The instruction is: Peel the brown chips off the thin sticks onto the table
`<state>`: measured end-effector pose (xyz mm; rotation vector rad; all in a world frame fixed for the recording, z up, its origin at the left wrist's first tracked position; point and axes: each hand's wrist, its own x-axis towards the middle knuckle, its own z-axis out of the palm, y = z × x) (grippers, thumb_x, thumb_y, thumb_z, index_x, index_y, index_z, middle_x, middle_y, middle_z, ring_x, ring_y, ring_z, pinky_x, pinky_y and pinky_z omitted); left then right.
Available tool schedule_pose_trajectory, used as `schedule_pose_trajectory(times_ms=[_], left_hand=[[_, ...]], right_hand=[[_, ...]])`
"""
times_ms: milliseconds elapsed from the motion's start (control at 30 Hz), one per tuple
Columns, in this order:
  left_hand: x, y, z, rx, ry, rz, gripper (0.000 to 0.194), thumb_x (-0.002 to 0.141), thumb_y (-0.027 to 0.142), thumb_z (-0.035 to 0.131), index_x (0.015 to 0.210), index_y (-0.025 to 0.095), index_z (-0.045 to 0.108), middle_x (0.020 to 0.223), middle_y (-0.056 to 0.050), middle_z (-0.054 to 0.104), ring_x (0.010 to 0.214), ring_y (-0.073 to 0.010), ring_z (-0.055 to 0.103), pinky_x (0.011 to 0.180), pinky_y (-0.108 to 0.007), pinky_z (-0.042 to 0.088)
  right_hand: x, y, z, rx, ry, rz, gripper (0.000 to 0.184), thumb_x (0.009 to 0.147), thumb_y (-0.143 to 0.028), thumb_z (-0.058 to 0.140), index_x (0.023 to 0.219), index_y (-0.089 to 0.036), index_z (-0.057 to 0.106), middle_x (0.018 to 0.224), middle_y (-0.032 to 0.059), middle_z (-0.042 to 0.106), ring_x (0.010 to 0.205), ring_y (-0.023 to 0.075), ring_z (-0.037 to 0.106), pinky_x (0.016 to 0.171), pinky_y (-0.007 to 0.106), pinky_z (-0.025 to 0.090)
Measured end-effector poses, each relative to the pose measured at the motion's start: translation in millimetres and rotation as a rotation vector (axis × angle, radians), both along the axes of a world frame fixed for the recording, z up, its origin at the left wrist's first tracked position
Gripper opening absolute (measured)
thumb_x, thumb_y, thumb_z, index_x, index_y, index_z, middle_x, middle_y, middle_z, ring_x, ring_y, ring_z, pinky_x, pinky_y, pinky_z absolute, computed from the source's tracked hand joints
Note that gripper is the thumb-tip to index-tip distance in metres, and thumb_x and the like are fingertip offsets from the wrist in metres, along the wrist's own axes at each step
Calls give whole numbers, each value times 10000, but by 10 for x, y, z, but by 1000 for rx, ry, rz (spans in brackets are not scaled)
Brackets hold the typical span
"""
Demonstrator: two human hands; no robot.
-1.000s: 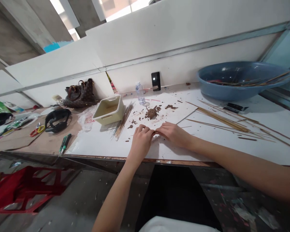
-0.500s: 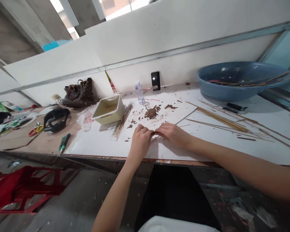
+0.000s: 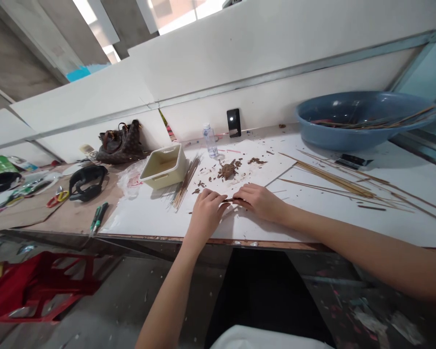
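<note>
Between my two hands a short, thin brown stick [image 3: 228, 200] is held level, just above the white board on the table. My left hand [image 3: 207, 209] pinches its left end between thumb and fingers. My right hand [image 3: 258, 201] grips the other end, its fingertips close to those of the left. Most of the stick is hidden by fingers. Just beyond my hands lies a brown, clay-like lump [image 3: 226, 171] with crumbs around it. Thin sticks [image 3: 186, 183] lie left of it, and longer yellowish sticks [image 3: 336, 181] lie to the right.
A cream plastic bin [image 3: 163, 180], a clear bottle [image 3: 210, 144] and a phone [image 3: 234, 123] stand further back. At the back right is a large blue basin [image 3: 352, 139] with sticks. Cutters [image 3: 100, 218], scissors [image 3: 58, 198] and a handbag [image 3: 119, 145] are on the left.
My hands have moved slightly apart, the left one shifting a little left, so more of the brown stick shows between them. The view has shifted slightly.
</note>
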<state>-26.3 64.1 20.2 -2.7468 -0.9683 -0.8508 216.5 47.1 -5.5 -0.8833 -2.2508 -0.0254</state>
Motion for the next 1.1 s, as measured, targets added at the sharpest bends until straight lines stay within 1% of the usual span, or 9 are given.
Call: schedule_pose_trajectory(times_ms=[100, 300, 367, 500, 633, 800, 900, 1000, 1100], left_hand=[[-18, 22, 7, -39, -33, -3, 99, 1038, 219, 772, 1127, 207, 813, 940, -83, 803, 975, -293, 673, 880, -441, 601], [-15, 16, 23, -153, -96, 13, 47, 1019, 204, 794, 1052, 195, 825, 937, -77, 819, 986, -283, 683, 846, -401, 598], [-10, 11, 32, -197, -105, 34, 50, 1007, 205, 807, 1050, 198, 831, 938, -72, 825, 991, -280, 689, 843, -389, 596], [24, 12, 45, -247, -92, 54, 120, 992, 230, 830, 1109, 204, 843, 991, -76, 843, 1021, -286, 702, 862, -387, 593], [75, 25, 46, -270, -90, 43, 99, 1014, 188, 785, 1068, 225, 859, 946, -68, 840, 977, -269, 710, 823, -360, 579], [81, 34, 56, -268, -107, 51, 78, 999, 184, 803, 1028, 207, 872, 894, -75, 833, 959, -273, 702, 811, -356, 564], [71, 43, 61, -235, -60, 50, 94, 1019, 203, 782, 1010, 206, 875, 862, -81, 826, 944, -281, 691, 834, -378, 551], [72, 63, 46, -211, -12, 45, 121, 1037, 225, 766, 992, 215, 878, 832, -75, 822, 901, -276, 685, 862, -401, 539], [77, 86, 20, -223, -8, 38, 130, 1036, 220, 766, 973, 227, 880, 817, -64, 818, 858, -260, 677, 826, -382, 530]], right_hand=[[26, 27, -13, 8, -6, 0, 172, 1148, -275, 571, 1134, -198, 724, 1005, 107, 773, 939, 286, 704, 859, 447, 572], [37, 40, -41, 13, 8, -3, 165, 1148, -281, 572, 1148, -201, 716, 1010, 102, 768, 939, 280, 704, 846, 438, 578], [38, 42, -39, 27, 2, -3, 170, 1150, -278, 564, 1144, -198, 714, 1003, 103, 765, 934, 282, 706, 846, 441, 577], [35, 35, -20, 56, -6, 5, 175, 1153, -271, 560, 1146, -191, 716, 991, 103, 768, 922, 281, 708, 847, 445, 566], [21, 11, 6, 88, 16, -9, 184, 1158, -293, 565, 1138, -191, 717, 985, 97, 780, 902, 276, 708, 839, 444, 550], [23, -2, 38, 72, 6, -21, 201, 1157, -256, 546, 1119, -191, 733, 984, 98, 791, 899, 272, 710, 828, 434, 536], [43, -2, 61, 50, -26, -15, 221, 1155, -236, 534, 1133, -182, 747, 998, 107, 793, 918, 273, 712, 847, 437, 534], [70, -1, 84, 52, -57, -12, 250, 1165, -262, 525, 1129, -170, 754, 999, 110, 795, 919, 271, 711, 860, 433, 528], [90, 4, 98, 72, -75, -19, 271, 1172, -286, 521, 1108, -174, 760, 1000, 105, 804, 914, 266, 709, 861, 427, 515]])
